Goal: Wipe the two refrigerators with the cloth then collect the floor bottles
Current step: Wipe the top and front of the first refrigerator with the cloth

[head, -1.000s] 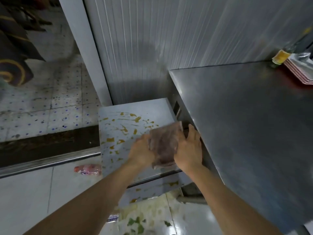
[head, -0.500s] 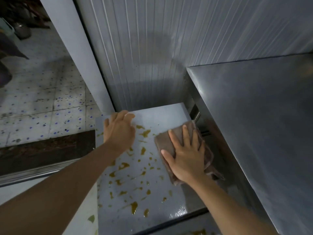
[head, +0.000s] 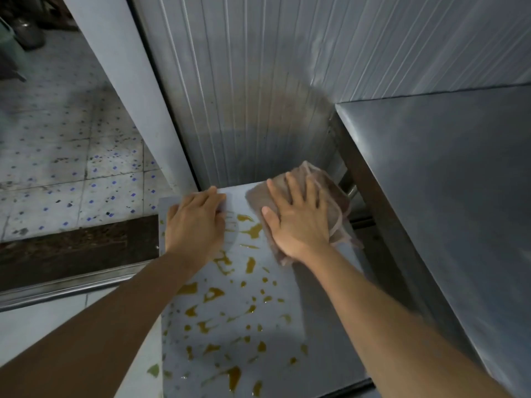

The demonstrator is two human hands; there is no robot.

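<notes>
- Your right hand point(head: 298, 222) lies flat on the brownish-pink folded cloth point(head: 333, 202), fingers straight and slightly spread, thumb out to the left; it presses, it does not pinch.
- The cloth's long axis runs from near your right wrist up and away toward the ribbed grey metal wall panel point(head: 258, 96); its far end points at the wall, just past your fingertips.
- The cloth sits under your right palm, at the far right corner of the low white refrigerator top point(head: 287, 297). Its right edge sticks out beyond your little finger, toward the tall stainless-steel refrigerator point(head: 445, 196).
- The cloth looks crumpled and layered, with paler folded edges showing on its right side; whether it is wet, you cannot tell.
- Your left hand point(head: 195, 225) rests palm down on the same white top, just left of the right hand and apart from the cloth, fingers together and bent slightly at the far edge of the top. It holds nothing.
- Amber-yellow liquid splashes point(head: 215, 294) cover the white top between your two hands and all along below them, toward your forearms.
- To the left of your left hand, lower down, lies a speckled tiled floor point(head: 71, 168) behind a dark threshold strip point(head: 71, 248).
</notes>
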